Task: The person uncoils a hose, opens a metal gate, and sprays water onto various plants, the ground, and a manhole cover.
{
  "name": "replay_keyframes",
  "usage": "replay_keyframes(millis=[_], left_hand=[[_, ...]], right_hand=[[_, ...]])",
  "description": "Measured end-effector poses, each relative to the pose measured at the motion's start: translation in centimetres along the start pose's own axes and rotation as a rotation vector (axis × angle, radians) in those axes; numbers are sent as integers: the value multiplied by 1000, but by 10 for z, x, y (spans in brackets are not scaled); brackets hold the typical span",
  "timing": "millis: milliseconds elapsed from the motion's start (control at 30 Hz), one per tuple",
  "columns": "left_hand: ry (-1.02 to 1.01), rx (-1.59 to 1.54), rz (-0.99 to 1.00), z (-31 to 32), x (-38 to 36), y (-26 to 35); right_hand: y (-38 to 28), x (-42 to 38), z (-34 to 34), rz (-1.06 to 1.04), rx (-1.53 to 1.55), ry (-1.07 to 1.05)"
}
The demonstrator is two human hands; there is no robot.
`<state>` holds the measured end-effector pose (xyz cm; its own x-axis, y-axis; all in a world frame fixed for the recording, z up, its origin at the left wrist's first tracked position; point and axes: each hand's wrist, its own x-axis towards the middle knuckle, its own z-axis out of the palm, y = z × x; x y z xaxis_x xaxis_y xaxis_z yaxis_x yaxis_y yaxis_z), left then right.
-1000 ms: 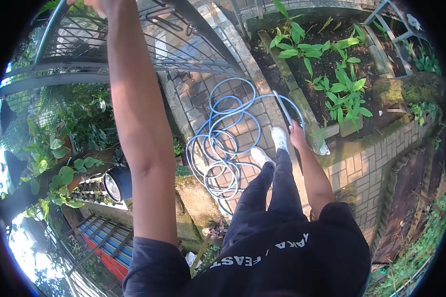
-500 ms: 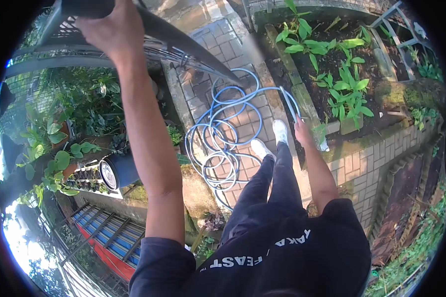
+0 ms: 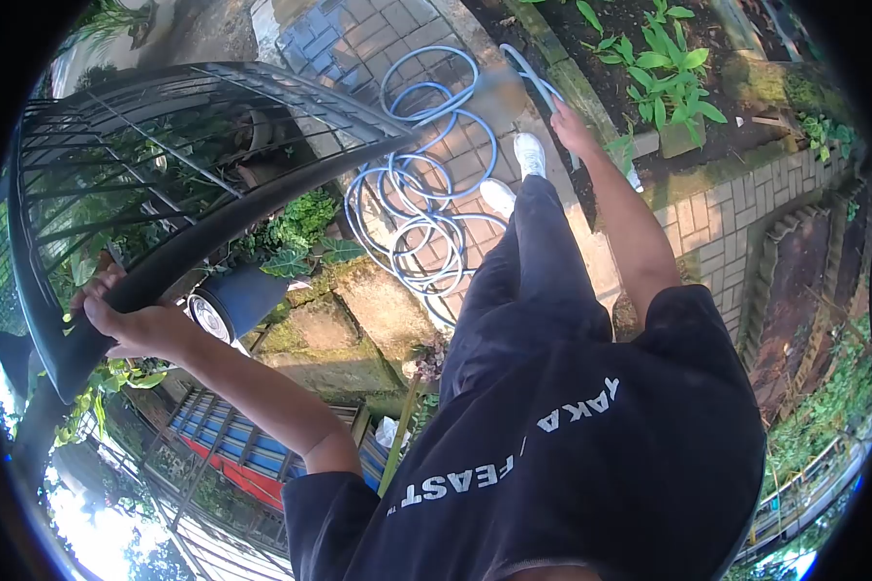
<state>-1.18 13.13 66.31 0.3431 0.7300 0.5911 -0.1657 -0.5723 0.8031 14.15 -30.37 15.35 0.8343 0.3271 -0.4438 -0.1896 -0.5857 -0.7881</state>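
My left hand (image 3: 131,324) is wrapped around the end of the dark rail of a metal gate (image 3: 233,218), out to my left side. Slim bars run across the gate's frame, and its far end reaches toward the paved path. In my right hand (image 3: 570,128) is a blue hose (image 3: 536,77), gripped beside the planted bed. From there it bends back, and its loose loops lie tangled over the paving ahead and to the left of my feet. Part of the hose near the bend is blurred.
Leafy green plants (image 3: 669,68) grow in the edged soil bed at right. A blue barrel (image 3: 252,305) stands at left below the gate. Mossy stone slabs (image 3: 325,324) border the brick path (image 3: 378,29), which is wet farther off.
My left hand has come down and back to my left, and the gate has swung with it. My right hand still grips the hose. The view has shifted.
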Motion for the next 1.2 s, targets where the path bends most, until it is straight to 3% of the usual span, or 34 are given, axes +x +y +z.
replay_keyframes(millis=[233, 433, 733, 800, 900, 933, 1000, 1067, 1167, 1200], left_hand=[[-63, -65, 20, -53, 3, -10], [-42, 10, 16, -70, 10, -23], [32, 644, 109, -47, -15, -37], [273, 767, -16, -27, -28, -39], [396, 806, -124, -38, -32, -45], [312, 879, -128, -39, -33, -44], [339, 1039, -170, -36, -42, -48], [228, 1181, -294, -65, -68, -61], [648, 941, -1129, 27, -105, -63], [482, 869, -1421, 13, -155, -80]], right_hand=[[-23, 12, -29, 175, 538, -118], [-42, 41, -50, 267, 826, -153], [-83, 124, -75, 313, 928, -236], [-100, 141, -80, 311, 987, -244], [-126, 169, -86, 341, 933, -257], [-139, 175, -89, 378, 921, -261], [-150, 193, -89, 396, 816, -264], [-158, 208, -89, 419, 774, -218], [-160, 227, -87, 436, 665, -133], [-166, 230, -88, 423, 651, -143]])
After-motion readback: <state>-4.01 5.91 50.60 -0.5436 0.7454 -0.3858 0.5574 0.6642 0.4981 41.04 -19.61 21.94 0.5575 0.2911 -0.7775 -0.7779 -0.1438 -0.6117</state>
